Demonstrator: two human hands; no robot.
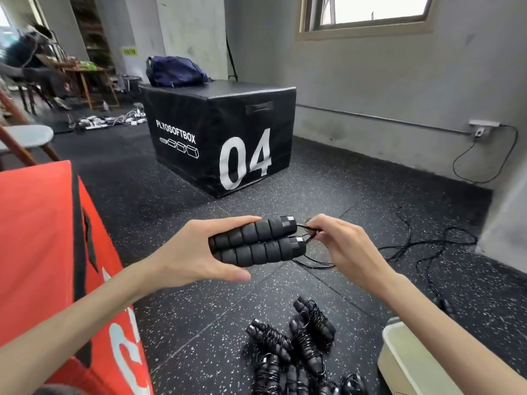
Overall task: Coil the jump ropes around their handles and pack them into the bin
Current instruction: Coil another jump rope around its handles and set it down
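Observation:
My left hand [196, 252] grips two black foam jump-rope handles [256, 240] held side by side, level, at mid-frame. My right hand [345, 246] pinches the thin black rope [309, 233] right where it leaves the handle ends. The rest of that rope [422, 246] trails in loose loops over the floor to the right. Several coiled jump ropes [296, 346] lie in a pile on the floor below my hands. The cream-coloured bin [405, 363] stands at the lower right, partly hidden by my right forearm.
A red padded box [42, 252] stands close on my left. A black plyo box marked 04 [222, 138] sits ahead with a dark bag [174, 71] on top. Grey wall on the right, with a socket and cable [484, 155]. Chairs and clutter at far left.

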